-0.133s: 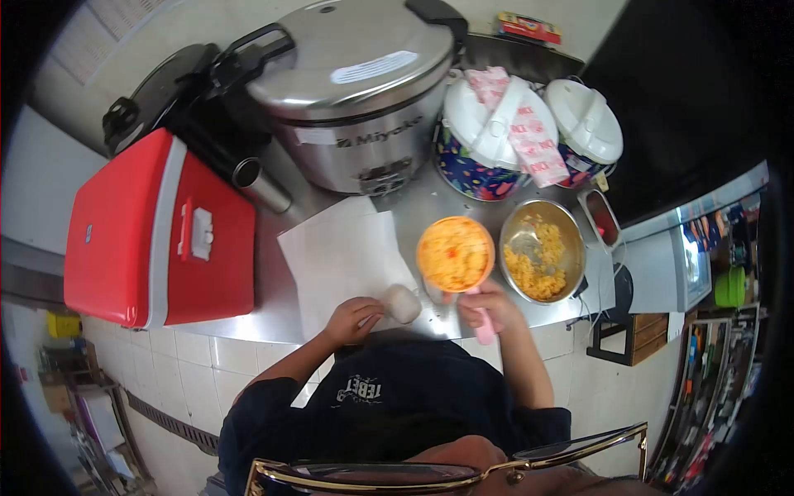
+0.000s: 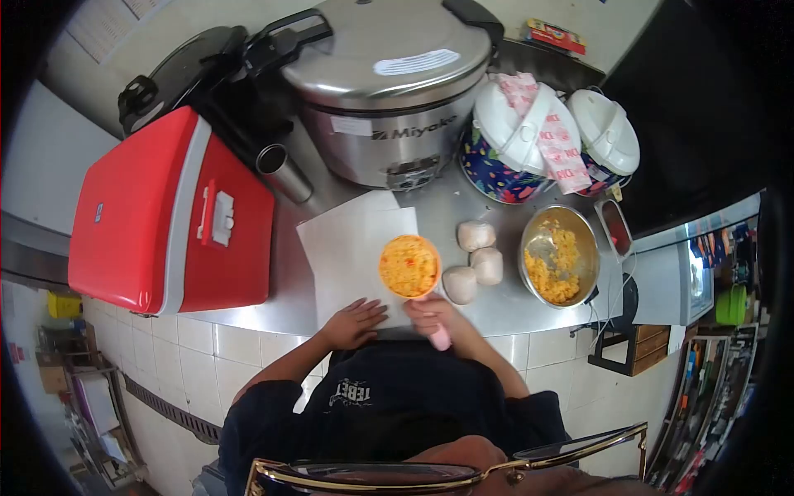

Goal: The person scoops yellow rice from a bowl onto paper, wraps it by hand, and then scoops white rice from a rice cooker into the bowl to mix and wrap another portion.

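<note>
My right hand (image 2: pixel 433 318) grips the pink handle of an orange scoop (image 2: pixel 410 266), which is heaped with yellow-orange rice and held over the right part of the white paper sheets (image 2: pixel 347 256). Resting on the near part of the paper, my left hand (image 2: pixel 356 323) has its fingers spread and holds nothing. Three round, whitish wrapped bundles (image 2: pixel 460 284) are grouped on the steel table just right of the scoop. Beyond them stands a metal bowl (image 2: pixel 538 285) with more of the rice along its right and lower sides.
A red cooler box (image 2: pixel 132 215) stands at the left. A steel cup (image 2: pixel 285 174) leans near a large rice cooker (image 2: pixel 389 140) at the back. Two patterned pots with white lids (image 2: pixel 529 124) and a small metal tray (image 2: pixel 613 223) are at the right.
The scoop and my right hand have moved left over the paper. My left hand no longer touches a wrapped bundle. Three bundles now show beside the scoop.
</note>
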Tool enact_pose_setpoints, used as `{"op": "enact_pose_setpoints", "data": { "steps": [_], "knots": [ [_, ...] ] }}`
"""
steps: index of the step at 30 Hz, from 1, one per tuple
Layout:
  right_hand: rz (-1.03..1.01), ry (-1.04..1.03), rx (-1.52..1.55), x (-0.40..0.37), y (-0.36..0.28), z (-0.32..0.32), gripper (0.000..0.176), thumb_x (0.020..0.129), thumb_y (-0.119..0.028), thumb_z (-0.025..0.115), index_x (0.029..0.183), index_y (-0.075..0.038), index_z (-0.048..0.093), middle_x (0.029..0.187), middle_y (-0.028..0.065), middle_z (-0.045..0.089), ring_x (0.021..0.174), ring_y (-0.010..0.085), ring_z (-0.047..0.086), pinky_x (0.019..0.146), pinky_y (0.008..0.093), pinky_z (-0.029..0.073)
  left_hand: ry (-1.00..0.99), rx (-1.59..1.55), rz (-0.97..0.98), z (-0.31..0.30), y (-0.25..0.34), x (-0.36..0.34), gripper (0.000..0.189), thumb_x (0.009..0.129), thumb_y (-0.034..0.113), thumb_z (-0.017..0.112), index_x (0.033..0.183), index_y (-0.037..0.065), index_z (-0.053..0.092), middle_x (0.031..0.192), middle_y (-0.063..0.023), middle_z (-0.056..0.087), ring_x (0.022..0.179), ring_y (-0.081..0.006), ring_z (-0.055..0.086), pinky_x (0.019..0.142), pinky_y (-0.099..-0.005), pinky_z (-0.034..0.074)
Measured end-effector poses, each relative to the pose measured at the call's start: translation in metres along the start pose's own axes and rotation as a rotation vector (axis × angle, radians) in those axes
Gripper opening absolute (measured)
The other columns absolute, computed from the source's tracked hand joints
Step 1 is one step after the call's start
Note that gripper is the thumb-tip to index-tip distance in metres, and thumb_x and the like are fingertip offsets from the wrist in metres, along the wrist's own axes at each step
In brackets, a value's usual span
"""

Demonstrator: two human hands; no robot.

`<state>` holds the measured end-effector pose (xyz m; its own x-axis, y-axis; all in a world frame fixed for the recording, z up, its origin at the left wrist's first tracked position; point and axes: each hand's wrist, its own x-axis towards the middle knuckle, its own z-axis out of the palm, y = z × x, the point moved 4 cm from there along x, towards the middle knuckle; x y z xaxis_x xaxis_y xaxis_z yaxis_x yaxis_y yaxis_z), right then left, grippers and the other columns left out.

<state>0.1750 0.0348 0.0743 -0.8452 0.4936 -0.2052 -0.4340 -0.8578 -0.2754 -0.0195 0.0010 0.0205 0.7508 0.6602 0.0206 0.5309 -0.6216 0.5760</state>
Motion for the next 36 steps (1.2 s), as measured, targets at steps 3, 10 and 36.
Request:
{"op": "enact_pose_setpoints", "data": {
  "steps": [3,10,36],
  "knots": [
    [0.088,-0.004,0.187,0.039,0.046,-0.046,0.015,0.094,-0.016,0.046,0.082,-0.007,0.046,0.063,-0.0025,0.040,0.039,0.0024,0.030,0.035,0.0173,0.024,-0.056,0.124,0.068,0.003,-0.001,-0.008,0.051,0.089,0.034,0.051,0.134,0.012,0.043,0.140,-0.0095,0.040,0.134,-0.0253,0.031,0.111,-0.0460,0.020],
    [0.049,0.368,-0.229,0.044,-0.015,-0.068,0.017,0.092,-0.019,0.049,0.081,-0.008,0.045,0.063,-0.0014,0.044,0.039,0.0041,0.031,0.035,0.0202,0.027,-0.036,0.218,0.086,0.003,-0.010,0.000,0.055,0.090,0.037,0.049,0.137,0.011,0.038,0.142,-0.0081,0.038,0.135,-0.0241,0.030,0.112,-0.0449,0.019],
    [-0.341,1.645,-1.710,-0.032,-0.050,-0.004,0.051,0.090,-0.011,0.037,0.137,0.001,0.023,0.111,0.0307,0.054,0.086,0.0435,0.060,0.072,0.0499,0.048,0.241,-0.083,0.097,-0.024,-0.040,-0.013,0.037,0.072,0.029,0.071,0.106,0.014,0.065,0.101,-0.0013,0.059,0.099,-0.0211,0.053,0.087,-0.0344,0.037]
  ]
}}
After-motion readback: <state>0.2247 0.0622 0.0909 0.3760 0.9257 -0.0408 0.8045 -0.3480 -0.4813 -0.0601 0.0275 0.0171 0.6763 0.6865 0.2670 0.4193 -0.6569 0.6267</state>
